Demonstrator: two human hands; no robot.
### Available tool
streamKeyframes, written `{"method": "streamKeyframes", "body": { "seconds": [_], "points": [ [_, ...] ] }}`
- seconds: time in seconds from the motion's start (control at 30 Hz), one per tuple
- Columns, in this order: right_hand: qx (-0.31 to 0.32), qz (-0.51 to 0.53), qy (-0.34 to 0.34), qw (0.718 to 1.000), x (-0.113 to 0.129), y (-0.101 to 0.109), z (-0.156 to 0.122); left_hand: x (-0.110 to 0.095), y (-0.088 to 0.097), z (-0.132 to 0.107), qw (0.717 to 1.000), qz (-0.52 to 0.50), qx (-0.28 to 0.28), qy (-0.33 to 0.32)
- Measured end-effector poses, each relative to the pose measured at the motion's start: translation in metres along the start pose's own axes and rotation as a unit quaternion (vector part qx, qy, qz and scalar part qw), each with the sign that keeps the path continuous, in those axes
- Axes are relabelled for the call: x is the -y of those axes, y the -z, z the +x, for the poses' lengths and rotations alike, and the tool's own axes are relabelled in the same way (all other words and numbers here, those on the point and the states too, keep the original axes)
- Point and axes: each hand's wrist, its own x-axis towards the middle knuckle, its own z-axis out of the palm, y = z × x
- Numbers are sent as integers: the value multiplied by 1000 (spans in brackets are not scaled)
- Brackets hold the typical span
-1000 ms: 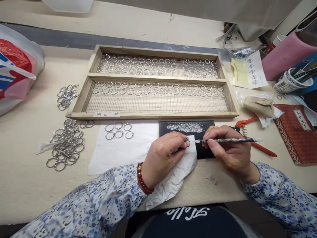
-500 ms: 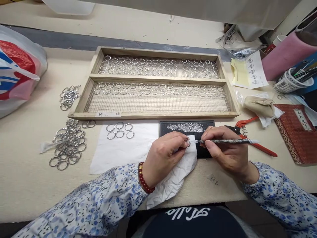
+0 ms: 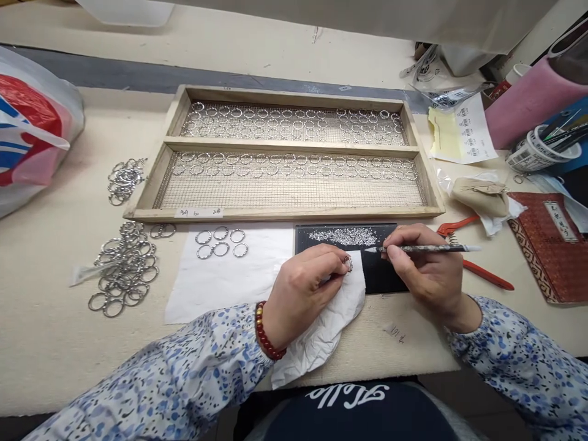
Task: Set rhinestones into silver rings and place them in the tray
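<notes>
As we read the frame from the largest item down, we log first the wooden tray (image 3: 285, 213), set across the upper centre, with rows of silver rings on the mesh of both compartments. Below it, left of centre, we record a white sheet (image 3: 220, 288) bearing six separate rings (image 3: 214, 251); a loose heap of rings (image 3: 126, 269) lies farther left. Right of centre is a black ribbed pad (image 3: 381, 278), partly covered by a crumpled tissue (image 3: 328, 331) that runs under the left hand.

We note the right hand (image 3: 425, 269), right of centre, curled with thumb and fingers closed on a slim patterned stick (image 3: 436, 248). Its pale pointed tip aims left above the pad. The left hand (image 3: 305, 278), at centre, is folded, its thumb and index finger pinched together on one ring (image 3: 350, 264). We place this ring at the left fingertips, above the tissue, between the two hands; the stick's tip is near it, a visible gap apart.

As to its look, we see a narrow curved silver band with dark flecks; the fingertips hide part of it, and finer detail is too small to tell. Smallest of all, we list glittering stones (image 3: 344, 236) scattered along the pad's upper part.
</notes>
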Motion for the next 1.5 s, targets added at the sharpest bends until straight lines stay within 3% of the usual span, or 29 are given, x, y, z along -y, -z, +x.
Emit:
{"method": "streamKeyframes", "body": {
  "seconds": [0.2, 0.7, 0.93, 1.2, 1.5],
  "points": [
    [-7, -69, -20, 997, -11, 2, 5, 1, 1, -1, 1000, 2, 2, 5],
    [10, -81, -8, 997, -15, 1, 3, 1, 2, 0, 1000, -3, 3, 7],
    [-17, -23, -8, 1000, -4, 2, 2, 1, 1, 0, 1000, -5, -1, 5],
    [53, 91, 23, 994, 8, -3, -4, 1, 0, 1, 1000, -5, -1, 2],
    [60, 101, 33, 992, 7, -5, -4, 2, -1, 0, 1000, -5, -3, 2]
  ]
}}
